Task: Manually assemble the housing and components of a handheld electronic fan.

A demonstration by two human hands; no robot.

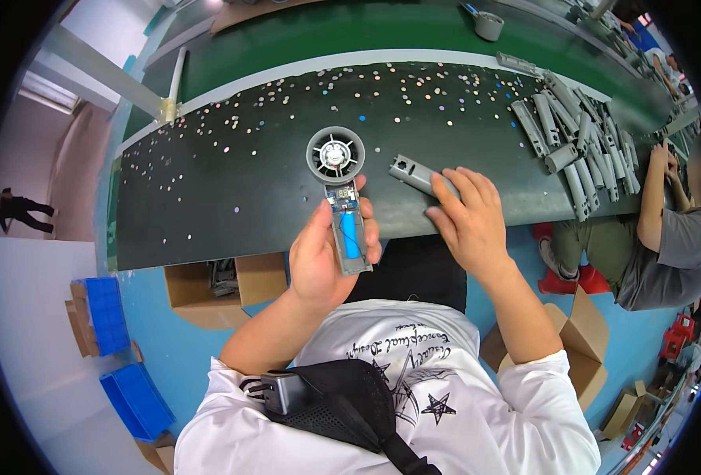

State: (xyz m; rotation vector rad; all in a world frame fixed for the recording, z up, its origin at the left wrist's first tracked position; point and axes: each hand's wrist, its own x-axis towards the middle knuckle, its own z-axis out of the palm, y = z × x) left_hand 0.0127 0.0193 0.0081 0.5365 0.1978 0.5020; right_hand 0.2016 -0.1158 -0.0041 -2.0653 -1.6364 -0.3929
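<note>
My left hand (324,252) is wrapped round the handle of a grey handheld fan (335,155), held up over the table's near edge. Its handle lies uncovered, showing a small circuit board with a digit display and a blue battery cell (350,235). The round fan head with its spoked guard points away from me. To the right, my right hand (471,214) has its thumb and fingers on the near end of a grey handle cover (415,174). That cover slants on the dark table top, its far end toward the fan; the fingers hide its near end.
Many small coloured dots (287,99) are scattered over the dark table (248,178). A pile of grey handle shells (592,150) lies at the right, near a seated co-worker (671,245). Cardboard boxes (259,279) stand below the table edge, and blue bins (137,401) at the left.
</note>
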